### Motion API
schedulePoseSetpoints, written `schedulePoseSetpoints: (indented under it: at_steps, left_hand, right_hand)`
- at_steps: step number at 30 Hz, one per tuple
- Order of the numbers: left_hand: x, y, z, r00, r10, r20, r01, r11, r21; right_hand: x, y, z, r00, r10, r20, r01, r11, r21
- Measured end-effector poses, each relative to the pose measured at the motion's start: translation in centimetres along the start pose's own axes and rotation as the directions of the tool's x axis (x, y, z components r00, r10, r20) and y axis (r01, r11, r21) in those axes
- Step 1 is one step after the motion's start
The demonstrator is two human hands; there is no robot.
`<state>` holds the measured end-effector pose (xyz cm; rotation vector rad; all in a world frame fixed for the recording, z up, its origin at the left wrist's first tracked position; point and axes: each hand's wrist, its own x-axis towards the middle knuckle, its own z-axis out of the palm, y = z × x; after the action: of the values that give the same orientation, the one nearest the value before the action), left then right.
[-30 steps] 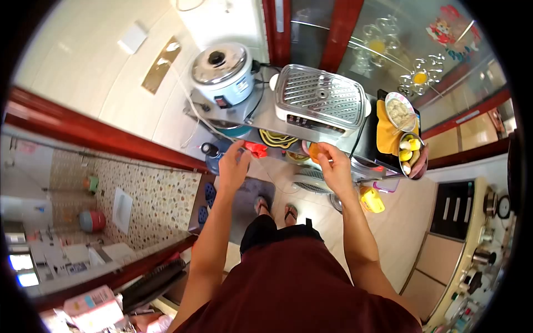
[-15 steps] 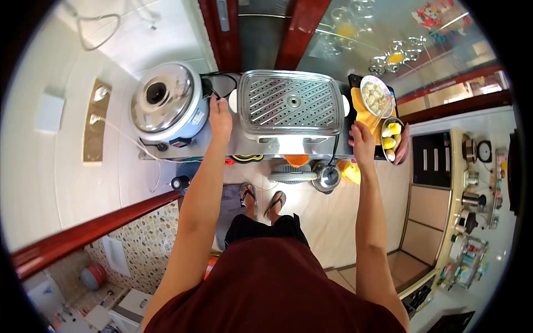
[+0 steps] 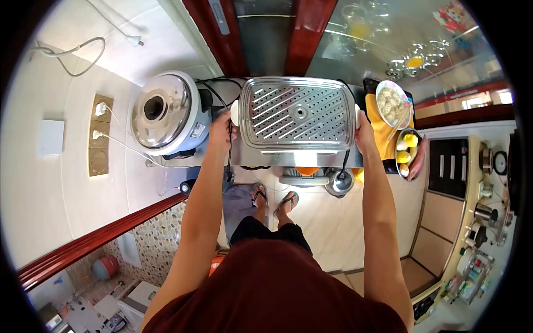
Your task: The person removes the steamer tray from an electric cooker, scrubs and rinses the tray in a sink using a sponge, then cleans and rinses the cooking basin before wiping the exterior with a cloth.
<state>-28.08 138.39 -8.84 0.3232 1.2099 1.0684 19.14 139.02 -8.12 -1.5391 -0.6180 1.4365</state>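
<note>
A rectangular electric cooker [image 3: 302,145] with white side handles stands on a metal counter. Its clear lid [image 3: 300,83] covers a perforated steamer tray [image 3: 283,114]. My left hand [image 3: 221,131] is closed beside the left handle, with a black power cord [image 3: 230,145] in its fingers and the plug end dangling past the counter's front edge. Whether those fingers also grip the handle, I cannot tell. Around the right handle my right hand [image 3: 365,133] is closed. To the left sits a round pale-blue cooker [image 3: 194,119] with a domed metal lid [image 3: 161,125].
On the right are a bowl of dumplings [image 3: 392,105], an orange cloth [image 3: 379,133] and a dish of yellow and pale food pieces [image 3: 405,156]. A kettle [image 3: 340,180] stands under the counter. Wall sockets [image 3: 100,136] with plugged-in cords are on the left.
My left hand has come down from the cord behind to the left handle, and a cord now hangs there. My right hand has moved from beside the orange cloth onto the right handle.
</note>
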Motion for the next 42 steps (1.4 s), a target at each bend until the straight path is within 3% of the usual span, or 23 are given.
schedulePoseSetpoints:
  at_steps: [5,7,8,9,11,19,22,25,39,42]
  left_hand:
    - [1.0,-2.1,-1.1,0.990,-0.039,0.133,0.066,0.976,-0.209]
    - [0.9,-4.0,-0.2,0.978,0.143,-0.153,-0.158,0.983,-0.095]
    - [3.5,-5.7,-3.5,0.967,0.248,0.049,-0.241,0.963,-0.121]
    - [4.6,-6.3,-3.8,0.967,0.255,0.014,-0.251,0.959,-0.132]
    - [3.2,-5.4,-0.8,0.978,0.210,0.011,-0.203,0.954,-0.220]
    - [4.5,-5.3,-0.6,0.964,0.178,0.197,-0.147,0.976,-0.162]
    - [2.6,-4.8,1.4,0.979,0.186,0.084,-0.164,0.962,-0.218]
    - [3.8,-5.9,0.2,0.964,0.247,0.101,-0.217,0.946,-0.239]
    - [-0.8,-4.7,2.2,0.981,0.190,0.031,-0.180,0.962,-0.204]
    - [-2.3,-5.1,2.5,0.988,0.143,0.059,-0.127,0.966,-0.227]
  right_hand:
    - [0.9,0.0,0.4,0.997,-0.027,0.078,0.010,0.975,0.220]
    - [2.2,0.7,-0.7,0.999,-0.002,0.052,-0.006,0.985,0.171]
    - [2.5,0.6,-0.7,0.999,0.002,0.047,-0.010,0.984,0.179]
    - [2.7,0.8,-0.8,0.999,0.011,0.039,-0.018,0.982,0.187]
    - [3.4,1.6,-1.1,0.998,-0.009,0.063,-0.008,0.967,0.254]
    - [0.6,0.2,1.6,0.997,-0.015,0.081,-0.016,0.931,0.364]
    - [0.7,0.6,1.6,0.999,-0.023,0.049,0.004,0.934,0.358]
    - [-0.2,0.5,2.0,0.999,-0.038,0.026,0.026,0.927,0.373]
    - [-6.7,1.7,0.0,0.996,-0.083,0.022,0.061,0.863,0.501]
    - [-9.7,1.3,0.0,0.994,0.007,-0.110,0.048,0.869,0.492]
